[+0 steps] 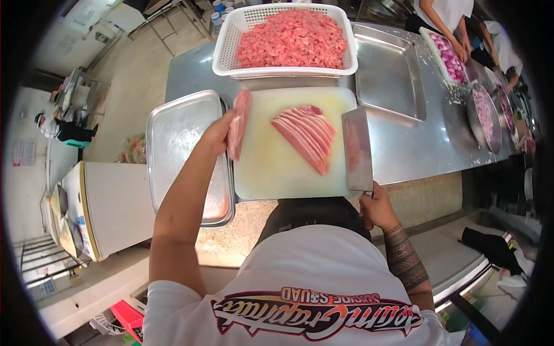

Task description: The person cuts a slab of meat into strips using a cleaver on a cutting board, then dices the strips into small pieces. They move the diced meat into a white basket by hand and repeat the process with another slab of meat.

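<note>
My left hand [219, 131] is closed around a long piece of raw meat [240, 124], held at the left edge of the white cutting board [259, 173]. In my right hand [378, 207] is the handle of a cleaver [358, 150]. Its broad blade lies along the board's right edge, with a reddish smear on it. Between the two hands, several thin slices of raw meat [306, 137] are fanned out on the board. Below my left forearm lies a metal tray [179, 132], partly hidden by the arm.
A white perforated basket [227, 52] heaped with ground or chopped meat [291, 40] stands beyond the board. Right of it is a shallow metal tray [389, 75]. Farther right, a person's hands [460, 49] are over a tray of purple onions [447, 55], near a metal bowl [483, 118].
</note>
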`<act>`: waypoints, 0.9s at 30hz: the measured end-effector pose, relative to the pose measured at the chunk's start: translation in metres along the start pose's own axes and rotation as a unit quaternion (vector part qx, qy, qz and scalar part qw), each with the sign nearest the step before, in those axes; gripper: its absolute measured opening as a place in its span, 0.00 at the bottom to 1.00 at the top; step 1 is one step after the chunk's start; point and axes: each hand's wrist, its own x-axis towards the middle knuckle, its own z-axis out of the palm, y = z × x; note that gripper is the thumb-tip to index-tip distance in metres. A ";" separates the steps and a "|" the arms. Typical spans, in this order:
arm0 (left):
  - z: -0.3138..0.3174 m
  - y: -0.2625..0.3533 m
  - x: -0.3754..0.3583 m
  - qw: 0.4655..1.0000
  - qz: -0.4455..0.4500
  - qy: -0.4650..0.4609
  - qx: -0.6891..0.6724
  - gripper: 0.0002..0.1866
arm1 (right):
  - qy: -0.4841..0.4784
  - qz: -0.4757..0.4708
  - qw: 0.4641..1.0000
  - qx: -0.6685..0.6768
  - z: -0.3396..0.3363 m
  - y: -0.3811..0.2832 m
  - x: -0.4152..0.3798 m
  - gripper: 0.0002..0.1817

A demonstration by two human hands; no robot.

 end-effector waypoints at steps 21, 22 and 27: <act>0.109 -0.037 0.013 0.671 0.216 0.290 0.647 0.54 | -0.025 -0.007 0.993 -0.118 -0.010 -0.020 0.001 0.24; 0.112 -0.035 0.014 0.663 0.200 0.290 0.661 0.54 | -0.028 -0.012 0.992 -0.123 -0.010 -0.022 0.000 0.24; 0.114 -0.018 0.004 0.689 0.184 0.255 0.653 0.52 | -0.033 -0.026 0.989 -0.139 -0.005 -0.035 -0.003 0.25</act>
